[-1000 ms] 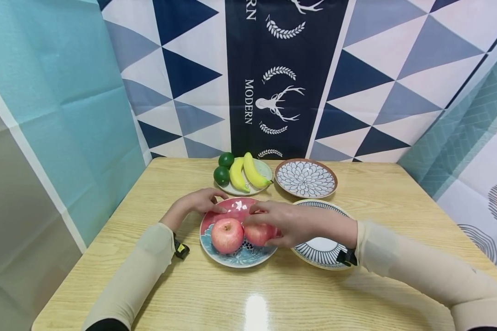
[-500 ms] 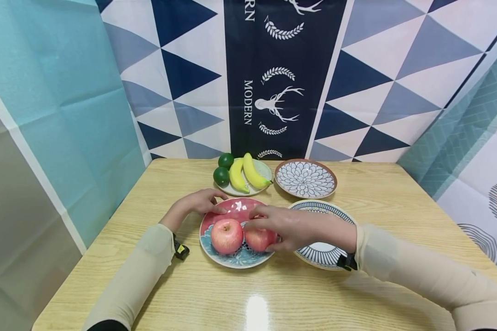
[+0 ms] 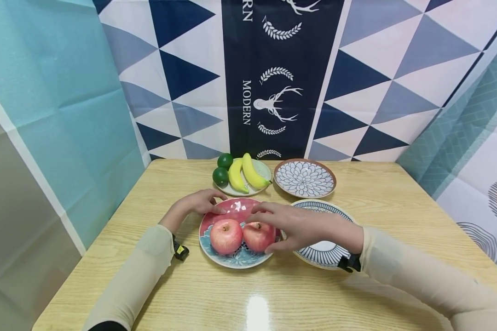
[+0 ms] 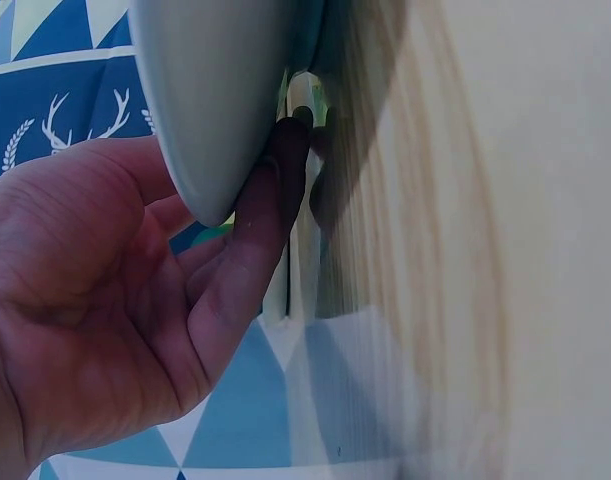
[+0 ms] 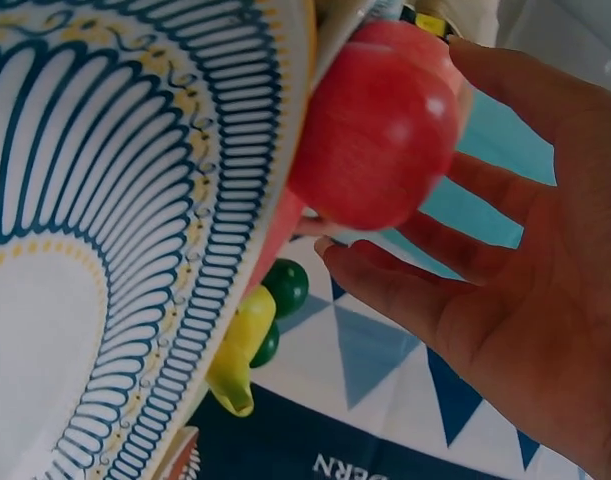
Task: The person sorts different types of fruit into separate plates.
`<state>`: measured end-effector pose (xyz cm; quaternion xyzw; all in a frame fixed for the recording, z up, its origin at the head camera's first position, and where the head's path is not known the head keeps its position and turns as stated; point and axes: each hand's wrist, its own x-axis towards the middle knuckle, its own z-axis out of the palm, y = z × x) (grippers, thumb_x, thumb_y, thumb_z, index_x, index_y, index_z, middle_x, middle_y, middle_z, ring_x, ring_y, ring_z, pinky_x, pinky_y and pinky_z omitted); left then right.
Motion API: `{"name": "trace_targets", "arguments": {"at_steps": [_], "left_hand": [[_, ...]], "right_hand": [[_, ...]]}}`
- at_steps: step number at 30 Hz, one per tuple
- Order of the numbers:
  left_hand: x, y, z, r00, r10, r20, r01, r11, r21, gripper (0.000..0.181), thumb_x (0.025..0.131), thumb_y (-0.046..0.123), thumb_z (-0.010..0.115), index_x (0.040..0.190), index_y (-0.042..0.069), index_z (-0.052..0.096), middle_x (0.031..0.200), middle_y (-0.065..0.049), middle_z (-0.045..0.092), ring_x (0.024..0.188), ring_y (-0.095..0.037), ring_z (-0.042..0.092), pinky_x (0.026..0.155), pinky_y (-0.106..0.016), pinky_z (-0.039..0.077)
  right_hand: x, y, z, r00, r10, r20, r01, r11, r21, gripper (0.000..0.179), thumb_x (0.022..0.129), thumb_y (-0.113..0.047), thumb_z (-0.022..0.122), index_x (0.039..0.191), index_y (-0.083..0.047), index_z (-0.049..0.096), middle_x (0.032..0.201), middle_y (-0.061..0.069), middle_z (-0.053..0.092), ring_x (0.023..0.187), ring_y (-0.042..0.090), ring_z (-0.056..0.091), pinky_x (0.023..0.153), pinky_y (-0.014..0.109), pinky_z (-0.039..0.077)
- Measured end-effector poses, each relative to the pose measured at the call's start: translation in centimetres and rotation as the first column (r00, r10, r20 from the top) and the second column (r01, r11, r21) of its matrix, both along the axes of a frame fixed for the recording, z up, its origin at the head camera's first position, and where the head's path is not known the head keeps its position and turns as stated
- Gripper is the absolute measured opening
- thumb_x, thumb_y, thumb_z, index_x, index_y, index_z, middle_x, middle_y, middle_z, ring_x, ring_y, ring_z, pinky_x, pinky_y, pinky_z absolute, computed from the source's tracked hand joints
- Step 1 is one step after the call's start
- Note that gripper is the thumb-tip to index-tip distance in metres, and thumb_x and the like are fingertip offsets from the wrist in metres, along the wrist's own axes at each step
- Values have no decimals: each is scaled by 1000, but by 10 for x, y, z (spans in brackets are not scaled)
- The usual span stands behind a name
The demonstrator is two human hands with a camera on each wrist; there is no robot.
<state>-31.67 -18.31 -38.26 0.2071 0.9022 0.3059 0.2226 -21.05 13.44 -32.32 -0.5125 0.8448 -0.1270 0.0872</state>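
My left hand (image 3: pixel 196 202) pinches the left rim of a red-and-blue plate (image 3: pixel 234 207). In the left wrist view its thumb and fingers lie on either side of the plate's edge (image 4: pixel 220 90). Two red apples sit side by side on this plate: a left apple (image 3: pixel 226 236) and a right apple (image 3: pixel 258 237). My right hand (image 3: pixel 304 225) hovers around the right apple with fingers and thumb spread. The right wrist view shows a gap between the thumb and that apple (image 5: pixel 375 130), with the other fingers extended beside it.
A blue-striped plate (image 3: pixel 323 262) lies partly under my right wrist. Behind, a pale green plate (image 3: pixel 265 169) bears two bananas (image 3: pixel 252 172) and two dark green fruits (image 3: pixel 221 176). Beside it stands a brown-rimmed plate with a petal pattern (image 3: pixel 304 178). A patterned cloth (image 3: pixel 190 92) hangs behind the table.
My right hand has loosened from the right apple and drawn slightly back and up, leaving the apple on the plate with its stem showing. My left hand has stayed at the rim.
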Motion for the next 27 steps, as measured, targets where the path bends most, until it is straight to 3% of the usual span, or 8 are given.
{"name": "trace_targets", "arguments": {"at_steps": [6, 14, 27], "left_hand": [[1, 1, 1, 1000, 0, 5, 0, 1000, 4, 44, 100, 24, 75, 139, 7, 65, 115, -11, 68, 99, -26, 61, 83, -33, 53], [2, 1, 0, 1000, 11, 13, -11, 1000, 2, 44, 100, 23, 75, 140, 8, 65, 116, -12, 68, 100, -26, 62, 83, -34, 54], [1, 1, -1, 1000, 7, 0, -7, 1000, -1, 45, 99, 25, 76, 140, 9, 65, 124, -14, 67, 106, -28, 61, 87, -37, 55]], "right_hand": [[-5, 14, 5, 998, -52, -33, 50, 997, -67, 74, 95, -52, 77, 157, -24, 48, 159, -1, 43, 142, 16, 47, 113, 44, 47], [-9, 26, 14, 993, -122, 2, 120, 977, -175, 74, 92, -44, 83, 156, -29, 49, 157, -5, 45, 142, 18, 47, 112, 49, 47], [-14, 34, 25, 988, -154, 6, 151, 953, -261, 70, 94, -41, 81, 156, -30, 49, 156, -4, 47, 136, 16, 51, 98, 34, 56]]}}
